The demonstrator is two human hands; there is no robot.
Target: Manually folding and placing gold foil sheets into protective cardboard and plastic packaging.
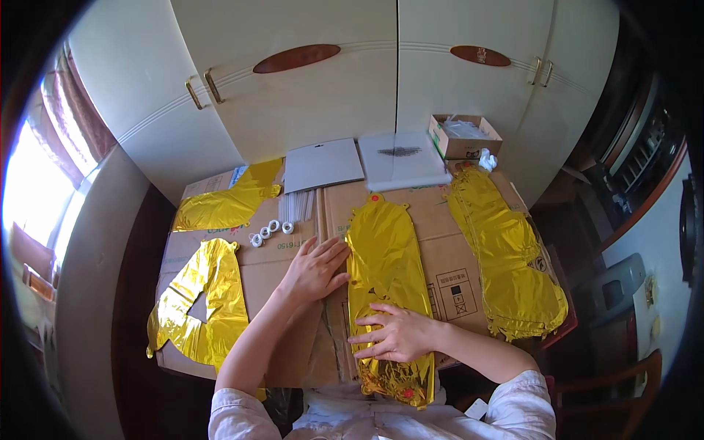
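A flat gold foil balloon (384, 249) lies lengthwise in front of me, its lower end reaching past the table's near edge. My right hand (394, 334) rests on its lower half with fingers spread. Against the balloon's upper left edge, my left hand (317, 270) lies flat on the cardboard (308, 330), fingers stretched out and slightly apart. Neither hand grips anything. To the left is a flat gold foil balloon shaped like a letter A (216, 275). Another, angular gold foil balloon (235, 202) lies behind it. A wavy-edged gold foil balloon (506, 257) stretches along the right side.
Several small white ribbon rolls (265, 232) lie beside clear thin sticks (296, 207). Behind them are a grey flat board (323, 166) and a clear plastic packet (403, 158). An open carton (463, 136) holds clear plastic. Pale cabinets (293, 88) stand behind the table; a chair (623, 381) is at right.
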